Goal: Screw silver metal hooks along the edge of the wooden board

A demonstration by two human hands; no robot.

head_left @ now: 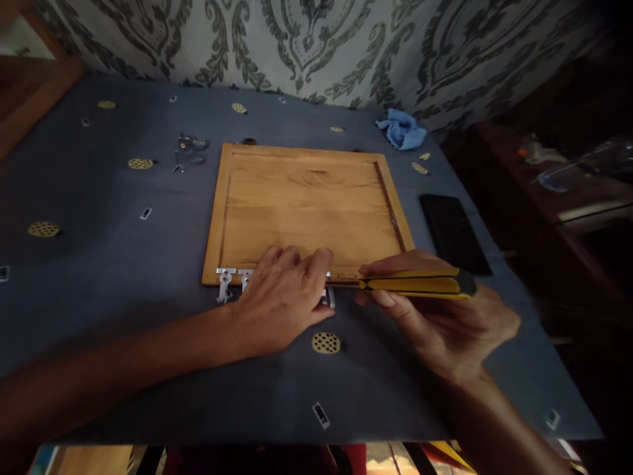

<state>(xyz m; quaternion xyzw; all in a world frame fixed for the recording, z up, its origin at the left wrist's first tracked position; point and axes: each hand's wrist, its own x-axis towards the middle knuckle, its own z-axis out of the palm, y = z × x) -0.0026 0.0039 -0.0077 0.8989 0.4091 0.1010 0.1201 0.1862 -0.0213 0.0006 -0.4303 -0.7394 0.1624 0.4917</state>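
A framed wooden panel (306, 204), like a small cabinet door, lies flat on the table. Metal hinges (225, 284) are set along its near edge, the leftmost plainly visible and another partly behind my left hand. Curled over that edge, my left hand (284, 297) has its fingers on the wood and its thumb below, around a metal hinge (328, 297) that is mostly hidden. My right hand (440, 323) grips the yellow and black handle of a screwdriver (415, 282). Its thin shaft points left along the panel's near edge; the tip is hidden by my left hand.
Loose metal fittings (190, 145) lie left of the panel's far corner. A crumpled blue cloth (403, 130) sits at the back right, and a flat black object (455, 231) lies right of the panel. Behind the table hangs a patterned curtain (306, 39); a dark shelf (554, 185) stands right.
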